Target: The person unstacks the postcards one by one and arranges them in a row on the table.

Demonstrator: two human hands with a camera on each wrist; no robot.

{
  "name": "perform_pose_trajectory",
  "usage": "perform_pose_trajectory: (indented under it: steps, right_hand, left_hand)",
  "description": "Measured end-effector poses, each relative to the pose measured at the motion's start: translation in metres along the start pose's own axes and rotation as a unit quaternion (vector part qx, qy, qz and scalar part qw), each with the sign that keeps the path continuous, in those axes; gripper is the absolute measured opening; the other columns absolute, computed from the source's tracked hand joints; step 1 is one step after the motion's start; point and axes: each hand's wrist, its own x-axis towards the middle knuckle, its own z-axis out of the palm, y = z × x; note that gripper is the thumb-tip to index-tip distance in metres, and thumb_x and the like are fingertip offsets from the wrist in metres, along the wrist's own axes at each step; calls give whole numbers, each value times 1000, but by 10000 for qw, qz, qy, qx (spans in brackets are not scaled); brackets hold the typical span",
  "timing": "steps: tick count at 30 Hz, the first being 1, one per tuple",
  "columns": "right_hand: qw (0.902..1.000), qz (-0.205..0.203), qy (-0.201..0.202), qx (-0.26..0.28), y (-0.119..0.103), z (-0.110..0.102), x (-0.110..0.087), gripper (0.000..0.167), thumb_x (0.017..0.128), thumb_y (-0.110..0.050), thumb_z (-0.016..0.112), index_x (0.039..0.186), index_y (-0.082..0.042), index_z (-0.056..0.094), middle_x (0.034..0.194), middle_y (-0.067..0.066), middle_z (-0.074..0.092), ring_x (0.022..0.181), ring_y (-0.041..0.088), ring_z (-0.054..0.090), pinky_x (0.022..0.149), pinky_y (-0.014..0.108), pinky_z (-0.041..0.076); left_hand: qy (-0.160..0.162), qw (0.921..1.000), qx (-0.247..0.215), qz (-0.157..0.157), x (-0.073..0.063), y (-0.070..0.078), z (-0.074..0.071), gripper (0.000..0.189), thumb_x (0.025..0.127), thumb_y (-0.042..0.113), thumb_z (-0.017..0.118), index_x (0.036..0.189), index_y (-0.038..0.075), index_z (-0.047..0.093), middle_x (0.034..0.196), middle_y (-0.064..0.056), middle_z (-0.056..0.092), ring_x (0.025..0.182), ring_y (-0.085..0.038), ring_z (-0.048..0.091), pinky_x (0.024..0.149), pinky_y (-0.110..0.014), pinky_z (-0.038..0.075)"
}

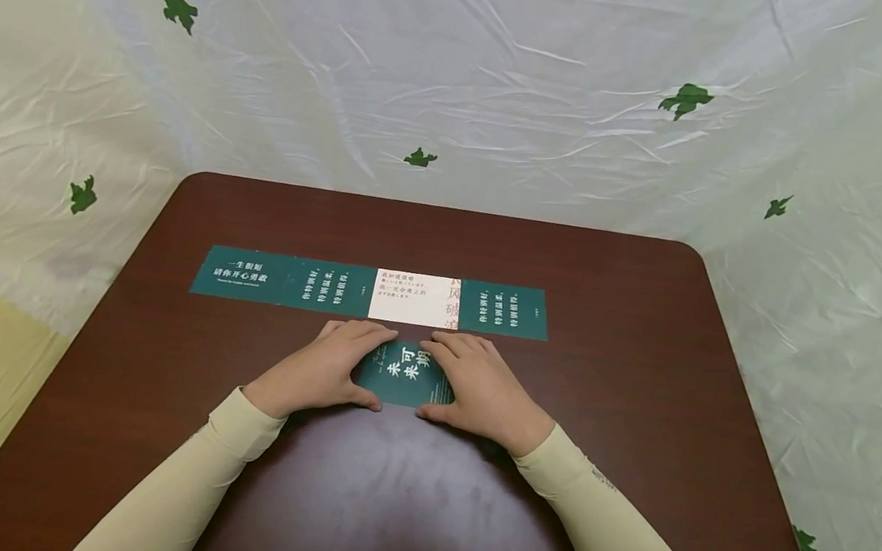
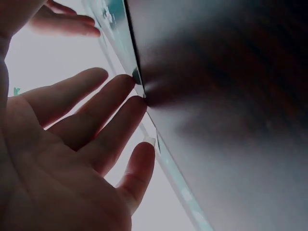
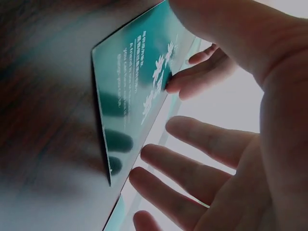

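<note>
A dark green card with large white characters lies on the brown table, between my two hands. My left hand is at its left end, fingertips by the far edge and thumb by the near edge. Mirroring it, my right hand covers part of the right end. In the right wrist view the fingers extend fairly straight towards the far edge of the green card. The left wrist view shows the left fingers loosely spread, their tips near the tabletop; most of the card is hidden there.
Beyond the hands runs a row of cards: a green card at far left, another green card, a white card, and a green card at right. White cloth with green leaf shapes hangs behind the brown table.
</note>
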Motion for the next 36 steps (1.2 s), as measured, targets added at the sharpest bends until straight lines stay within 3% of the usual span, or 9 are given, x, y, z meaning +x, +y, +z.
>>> perform_pose_trajectory:
  steps: [15, 21, 30, 36]
  right_hand:
    - [9995, -56, -300, 5, -6, 2, 0, 75, 89, -44, 87, 152, -11, 61, 155, 11, 61, 146, 32, 55, 125, 52, 39]
    - [9996, -27, -265, 17, -6, 4, 0, 74, 89, -43, 88, 150, -12, 62, 154, 9, 62, 145, 30, 56, 124, 52, 41]
    - [9995, 124, -279, 54, -4, 3, 2, 77, 88, -41, 89, 153, -10, 60, 156, 10, 62, 146, 30, 57, 122, 54, 44]
    - [9997, 89, -235, 48, -5, 4, 1, 78, 88, -40, 90, 152, -10, 60, 155, 9, 63, 145, 30, 58, 122, 53, 44]
  left_hand:
    - [-15, 9999, 54, -154, -6, 2, 0, 95, 78, 45, 98, 157, 14, 56, 151, -2, 62, 143, -25, 56, 119, -50, 40]
    - [36, 10000, 4, -80, -7, 4, 1, 90, 77, 40, 99, 154, 14, 60, 143, -4, 63, 135, -25, 57, 113, -49, 44]
    - [-21, 9996, -223, -145, -6, 8, 2, 85, 80, 32, 99, 154, 17, 60, 136, -2, 56, 120, -20, 54, 100, -39, 54]
    - [-123, 9989, -424, -141, -8, 8, 3, 89, 80, 31, 98, 157, 15, 56, 142, -3, 53, 129, -21, 52, 101, -35, 58]
